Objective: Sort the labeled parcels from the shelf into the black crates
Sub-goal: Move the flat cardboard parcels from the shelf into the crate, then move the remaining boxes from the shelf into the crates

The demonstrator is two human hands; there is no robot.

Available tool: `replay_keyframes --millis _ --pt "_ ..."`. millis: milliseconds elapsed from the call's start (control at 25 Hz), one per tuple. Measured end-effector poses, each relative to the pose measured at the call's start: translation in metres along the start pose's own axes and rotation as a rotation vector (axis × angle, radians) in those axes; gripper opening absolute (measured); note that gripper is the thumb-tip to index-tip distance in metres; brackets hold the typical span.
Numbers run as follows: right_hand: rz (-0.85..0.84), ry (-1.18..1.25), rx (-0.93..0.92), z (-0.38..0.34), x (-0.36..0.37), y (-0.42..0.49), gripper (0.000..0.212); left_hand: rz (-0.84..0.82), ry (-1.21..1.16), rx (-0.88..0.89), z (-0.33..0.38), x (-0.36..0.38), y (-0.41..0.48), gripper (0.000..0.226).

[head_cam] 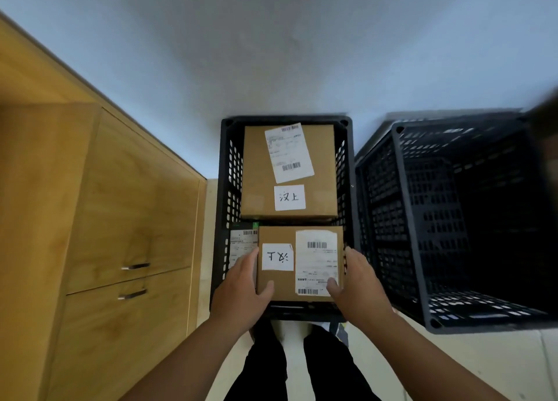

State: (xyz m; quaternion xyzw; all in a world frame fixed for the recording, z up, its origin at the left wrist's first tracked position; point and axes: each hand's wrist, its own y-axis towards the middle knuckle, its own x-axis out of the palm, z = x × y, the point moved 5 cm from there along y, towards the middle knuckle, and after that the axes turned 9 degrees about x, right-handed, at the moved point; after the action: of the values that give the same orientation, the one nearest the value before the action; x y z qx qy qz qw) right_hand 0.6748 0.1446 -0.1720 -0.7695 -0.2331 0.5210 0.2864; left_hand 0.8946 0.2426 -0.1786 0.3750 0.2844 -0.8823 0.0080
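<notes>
A brown cardboard parcel (279, 283) with a handwritten white label and a shipping label sits in the near half of the middle black crate (225, 171). My left hand (241, 289) holds its left side with the thumb on top. My right hand (356, 286) holds its right side, thumb on the shipping label. A second labelled parcel (256, 171) lies in the far half of the same crate. Another parcel's label (241, 242) shows lower down beside my left hand.
A second black crate (422, 219), dark inside, stands to the right on the pale floor. A wooden cabinet (120, 204) with two metal handles is at the left. The wall is straight ahead. My legs are below the crate.
</notes>
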Motion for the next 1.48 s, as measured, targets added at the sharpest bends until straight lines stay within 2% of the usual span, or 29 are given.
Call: replay_keyframes --millis 120,200,320,560,720,960,1120,1480 --pt "0.180 0.014 -0.121 -0.012 -0.058 -0.039 0.075 0.071 0.038 0.150 0.057 -0.039 -0.017 0.077" --pt "0.301 0.057 -0.186 -0.015 -0.093 -0.069 0.081 0.149 0.064 0.242 0.100 -0.064 -0.029 0.073" --pt "0.456 0.163 -0.233 -0.009 -0.142 -0.123 0.077 0.206 0.041 0.397 0.167 -0.092 -0.053 0.065" --pt "0.793 0.355 -0.160 0.036 -0.202 -0.228 0.074 0.132 0.027 0.810 0.286 -0.096 -0.104 0.060" --pt "0.927 0.486 -0.030 0.092 -0.214 -0.289 0.074 0.018 0.010 1.028 0.345 -0.067 -0.143 0.061" --pt "1.091 0.679 0.146 0.186 -0.214 -0.364 0.064 -0.136 0.036 1.216 0.408 -0.003 -0.203 0.065" --pt "1.150 0.799 0.232 0.254 -0.209 -0.399 0.065 -0.198 0.093 1.287 0.445 0.047 -0.238 0.066" --pt "1.167 0.845 0.307 0.422 -0.213 -0.444 0.063 -0.286 0.131 1.338 0.535 0.179 -0.312 0.069"
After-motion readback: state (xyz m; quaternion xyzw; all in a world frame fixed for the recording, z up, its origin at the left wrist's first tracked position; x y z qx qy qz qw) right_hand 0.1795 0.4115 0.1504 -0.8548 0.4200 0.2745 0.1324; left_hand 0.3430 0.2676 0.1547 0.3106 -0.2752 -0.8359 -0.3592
